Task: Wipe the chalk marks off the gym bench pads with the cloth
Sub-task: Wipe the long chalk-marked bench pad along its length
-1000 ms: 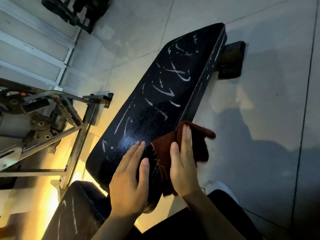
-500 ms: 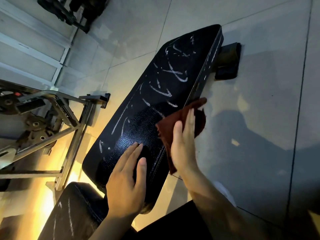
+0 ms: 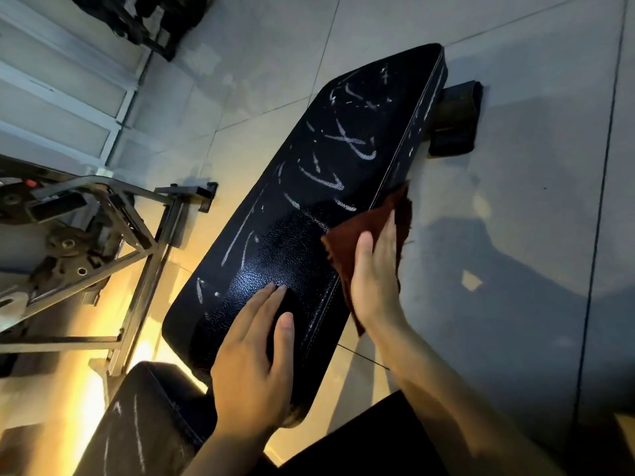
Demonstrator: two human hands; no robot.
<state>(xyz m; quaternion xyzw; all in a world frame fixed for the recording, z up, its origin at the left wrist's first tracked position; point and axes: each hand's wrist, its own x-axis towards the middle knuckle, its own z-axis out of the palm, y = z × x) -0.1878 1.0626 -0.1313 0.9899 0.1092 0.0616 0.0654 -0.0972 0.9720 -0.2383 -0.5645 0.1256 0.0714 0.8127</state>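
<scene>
Cloth (image 3: 357, 235), dark red, sits draped over the right edge of the long black bench pad (image 3: 302, 255), about halfway along, its far corner hanging down the pad's side. The right hand (image 3: 376, 276) lies flat on it, fingers straight and together, pressing it against that edge. The left hand (image 3: 256, 359) rests palm down on the pad's near end, fingers straight and slightly spread, thumb out to the side, holding nothing. White chalk marks (image 3: 343, 156) streak the far half of the pad and run in long strokes down its left side, with a few more near the close left corner. A second pad (image 3: 151, 424) at the bottom carries pale streaks too. A metal frame (image 3: 113, 235) stands to the left on the tiled floor (image 3: 515, 235).
</scene>
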